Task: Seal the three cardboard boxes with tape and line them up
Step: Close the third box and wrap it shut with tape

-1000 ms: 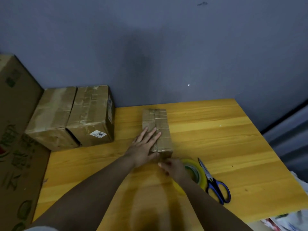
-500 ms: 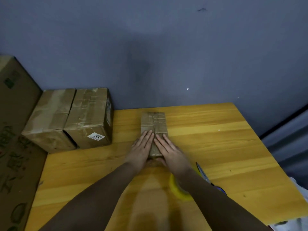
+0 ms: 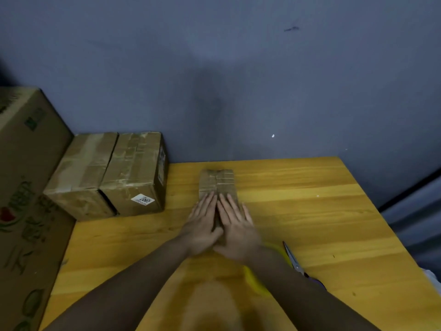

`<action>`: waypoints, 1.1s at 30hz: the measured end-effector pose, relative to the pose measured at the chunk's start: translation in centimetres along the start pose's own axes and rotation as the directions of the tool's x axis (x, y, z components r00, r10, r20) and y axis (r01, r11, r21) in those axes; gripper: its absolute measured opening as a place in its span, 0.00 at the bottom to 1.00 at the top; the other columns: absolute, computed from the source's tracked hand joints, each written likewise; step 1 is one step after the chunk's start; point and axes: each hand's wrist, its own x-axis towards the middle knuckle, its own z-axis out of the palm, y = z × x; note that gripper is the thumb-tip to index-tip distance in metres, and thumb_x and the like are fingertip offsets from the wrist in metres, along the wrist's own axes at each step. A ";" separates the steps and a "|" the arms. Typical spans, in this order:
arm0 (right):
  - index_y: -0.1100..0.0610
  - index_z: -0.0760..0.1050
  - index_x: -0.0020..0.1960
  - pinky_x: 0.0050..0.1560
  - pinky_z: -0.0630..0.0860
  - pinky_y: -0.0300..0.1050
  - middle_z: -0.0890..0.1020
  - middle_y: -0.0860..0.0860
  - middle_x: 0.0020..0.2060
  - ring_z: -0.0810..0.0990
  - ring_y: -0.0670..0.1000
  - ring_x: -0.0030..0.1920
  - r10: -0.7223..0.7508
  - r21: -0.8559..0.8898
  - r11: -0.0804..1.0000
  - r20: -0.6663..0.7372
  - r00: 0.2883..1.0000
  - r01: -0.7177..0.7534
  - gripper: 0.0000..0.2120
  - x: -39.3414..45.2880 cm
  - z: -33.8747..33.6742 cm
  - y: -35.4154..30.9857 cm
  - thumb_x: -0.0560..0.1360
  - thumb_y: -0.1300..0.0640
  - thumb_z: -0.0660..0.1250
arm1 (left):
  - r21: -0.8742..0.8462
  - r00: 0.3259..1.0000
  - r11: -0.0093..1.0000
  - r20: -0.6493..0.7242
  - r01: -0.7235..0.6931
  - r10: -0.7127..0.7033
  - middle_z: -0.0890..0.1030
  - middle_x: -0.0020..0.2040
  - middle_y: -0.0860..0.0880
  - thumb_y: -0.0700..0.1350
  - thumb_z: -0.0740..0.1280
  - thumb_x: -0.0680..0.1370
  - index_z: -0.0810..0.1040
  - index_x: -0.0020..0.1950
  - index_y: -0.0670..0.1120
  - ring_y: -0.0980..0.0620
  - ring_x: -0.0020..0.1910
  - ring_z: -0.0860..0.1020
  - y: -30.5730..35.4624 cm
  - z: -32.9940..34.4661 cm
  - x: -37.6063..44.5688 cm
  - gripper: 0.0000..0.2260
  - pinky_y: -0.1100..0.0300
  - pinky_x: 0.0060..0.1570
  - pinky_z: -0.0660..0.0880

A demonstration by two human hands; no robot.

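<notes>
Though taped, small box point(image 3: 218, 183) wrinkled

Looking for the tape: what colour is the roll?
Yellow roll, mostly hidden under the right forearm; head view.

White label point(image 3: 142, 200) on taped box point(image 3: 133, 173): "2097".

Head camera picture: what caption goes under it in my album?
Both hands, left and right, press flat on the small taped box on the wooden table.
</notes>
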 end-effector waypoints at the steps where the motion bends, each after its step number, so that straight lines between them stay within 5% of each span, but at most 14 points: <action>1: 0.59 0.54 0.77 0.74 0.44 0.54 0.56 0.54 0.77 0.47 0.51 0.77 0.014 -0.044 0.999 0.010 1.000 -0.013 0.50 0.4 0.4 -0.6 0.66 0.29 0.56 | -0.085 1.000 0.996 -0.014 0.021 -0.022 0.38 0.78 0.51 0.53 0.53 0.79 0.38 0.78 0.47 0.59 0.74 0.36 0.2 0.1 0.0 0.33 0.61 0.73 0.37; 4: 0.62 0.55 0.77 0.72 0.48 0.52 0.56 0.57 0.77 0.51 0.55 0.77 0.066 -0.061 0.996 -0.011 0.998 -0.066 0.50 0.9 1.1 -1.8 0.67 0.29 0.55 | -0.256 0.997 0.964 -0.018 0.071 -0.079 0.37 0.78 0.53 0.48 0.49 0.82 0.38 0.78 0.48 0.63 0.72 0.35 0.9 0.2 0.4 0.28 0.62 0.72 0.37; 7: 0.59 0.40 0.78 0.72 0.35 0.48 0.39 0.54 0.77 0.39 0.53 0.77 0.025 -0.091 0.996 -0.023 0.999 -0.027 0.44 1.0 1.2 -1.3 0.75 0.35 0.54 | -0.135 0.994 0.985 0.021 0.106 -0.104 0.35 0.77 0.52 0.49 0.48 0.83 0.37 0.78 0.47 0.58 0.74 0.33 1.0 1.0 1.1 0.28 0.59 0.73 0.35; 10: 0.58 0.54 0.78 0.73 0.48 0.49 0.54 0.54 0.77 0.53 0.52 0.77 -0.021 0.011 1.000 0.037 0.999 0.020 0.40 1.1 0.7 -0.1 0.72 0.37 0.52 | -0.098 0.979 0.974 0.010 0.205 -0.205 0.33 0.77 0.49 0.51 0.49 0.83 0.36 0.77 0.45 0.54 0.75 0.32 1.9 1.7 1.4 0.29 0.56 0.74 0.34; 14: 0.51 0.47 0.79 0.75 0.35 0.48 0.45 0.43 0.77 0.36 0.44 0.76 -0.239 0.039 0.971 0.104 0.965 0.236 0.38 1.6 -1.0 3.3 0.75 0.39 0.56 | -0.236 0.939 0.912 0.012 0.336 -0.342 0.36 0.78 0.49 0.54 0.48 0.83 0.38 0.78 0.45 0.53 0.76 0.34 3.6 1.6 0.5 0.29 0.55 0.74 0.37; 17: 0.52 0.58 0.76 0.75 0.42 0.50 0.55 0.45 0.77 0.46 0.48 0.78 -0.182 -0.004 0.983 0.035 0.983 0.182 0.37 1.6 -2.9 2.9 0.72 0.36 0.47 | -0.330 0.951 0.901 -0.030 0.283 -0.309 0.46 0.79 0.51 0.54 0.50 0.83 0.46 0.79 0.48 0.53 0.77 0.45 4.0 0.7 -0.4 0.27 0.57 0.75 0.46; 19: 0.56 0.66 0.71 0.74 0.54 0.54 0.68 0.52 0.72 0.60 0.53 0.75 -0.039 -0.029 0.999 -0.030 0.999 0.039 0.38 1.7 -3.0 0.9 0.70 0.36 0.46 | -0.233 0.938 0.943 -0.198 0.237 -0.285 0.57 0.77 0.50 0.53 0.52 0.82 0.54 0.77 0.49 0.51 0.76 0.55 3.3 -0.4 -0.3 0.25 0.57 0.72 0.53; 21: 0.58 0.67 0.72 0.72 0.60 0.57 0.70 0.55 0.71 0.64 0.55 0.74 0.094 0.018 0.995 -0.077 0.993 -0.093 0.40 2.1 -2.6 -1.1 0.69 0.34 0.48 | -0.080 0.927 0.974 -0.297 0.213 -0.227 0.57 0.77 0.51 0.53 0.51 0.81 0.56 0.77 0.49 0.52 0.76 0.55 1.8 -1.8 0.6 0.25 0.57 0.72 0.52; 24: 0.58 0.55 0.77 0.76 0.48 0.53 0.57 0.52 0.77 0.53 0.52 0.77 0.122 0.045 0.991 -0.007 0.992 -0.122 0.42 2.7 -0.7 -2.5 0.73 0.31 0.45 | 0.124 0.987 0.984 -0.113 0.126 -0.112 0.42 0.79 0.55 0.53 0.49 0.82 0.45 0.79 0.52 0.55 0.77 0.40 -0.8 -3.3 2.9 0.26 0.55 0.75 0.39; 27: 0.58 0.58 0.76 0.71 0.50 0.52 0.63 0.53 0.75 0.58 0.52 0.75 0.144 0.018 0.989 0.015 0.989 -0.145 0.41 2.9 0.3 -2.4 0.77 0.31 0.38 | 0.293 0.999 0.956 0.046 0.014 -0.029 0.38 0.78 0.54 0.57 0.43 0.82 0.40 0.78 0.51 0.57 0.75 0.35 -2.8 -3.5 4.5 0.27 0.56 0.74 0.35; 31: 0.55 0.37 0.76 0.72 0.35 0.52 0.44 0.51 0.78 0.39 0.51 0.77 0.076 0.026 0.997 0.011 0.997 -0.076 0.47 3.3 0.8 -1.6 0.68 0.25 0.28 | 0.373 0.998 0.926 0.052 -0.052 0.035 0.37 0.78 0.53 0.64 0.31 0.70 0.39 0.78 0.49 0.59 0.73 0.33 -4.1 -2.4 4.8 0.38 0.57 0.72 0.34; 33: 0.54 0.32 0.75 0.73 0.33 0.52 0.38 0.49 0.77 0.35 0.50 0.76 0.088 0.019 0.996 0.042 0.995 -0.089 0.47 3.3 0.5 -1.4 0.67 0.24 0.30 | 0.369 0.997 0.928 0.075 -0.047 0.020 0.37 0.78 0.53 0.63 0.35 0.75 0.39 0.78 0.49 0.57 0.75 0.34 -4.1 -2.3 5.0 0.34 0.57 0.73 0.34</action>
